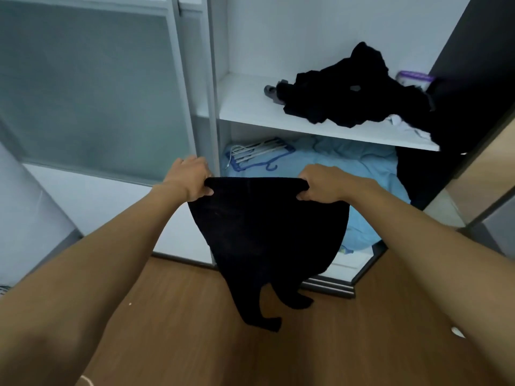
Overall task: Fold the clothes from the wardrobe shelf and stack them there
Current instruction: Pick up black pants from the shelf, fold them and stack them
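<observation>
Head cam has both hands out front, left hand (189, 176) and right hand (323, 185) each with fingers curled tight on a top corner of a black garment (267, 235) hanging over the wood floor (172, 316), unfolded pile of dark clothes (354, 93) up on the white wardrobe shelf (250, 107).

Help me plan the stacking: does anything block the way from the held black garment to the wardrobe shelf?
Nothing visible stands between the black garment and the wardrobe shelf, whose front is open. A heap of black clothes covers its right part; its left is bare.
</observation>
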